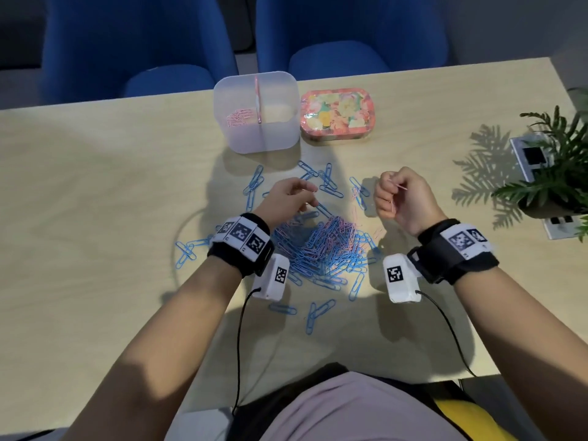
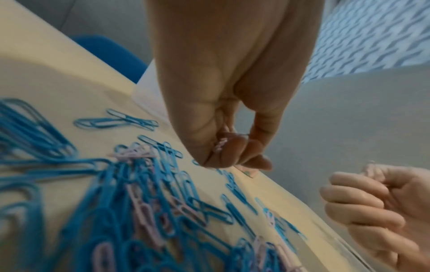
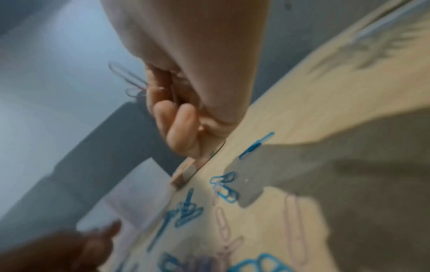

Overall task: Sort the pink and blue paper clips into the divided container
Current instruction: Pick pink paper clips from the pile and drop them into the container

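A translucent divided container [image 1: 222, 100] stands at the table's far middle, with pink paper clips [image 1: 238, 117] in its left compartment. A mixed pile of blue and pink clips [image 1: 318, 246] lies between my wrists, and loose blue clips [image 1: 254, 183] are scattered around it. My left hand [image 1: 310, 195] hovers over the pile's far edge, fingers curled round a few pink clips [image 2: 220, 145]. My right hand [image 1: 386, 198] is raised to the right of the pile, gripping pink clips [image 1: 399, 187] that stick out of the fist [image 3: 125, 77].
A closed floral tin [image 1: 337, 114] sits right of the container. A potted plant [image 1: 553, 173] and table sockets [image 1: 531, 157] occupy the right edge. Blue chairs [image 1: 136, 43] stand beyond the far edge. Cables run from both wrist cameras to the near edge.
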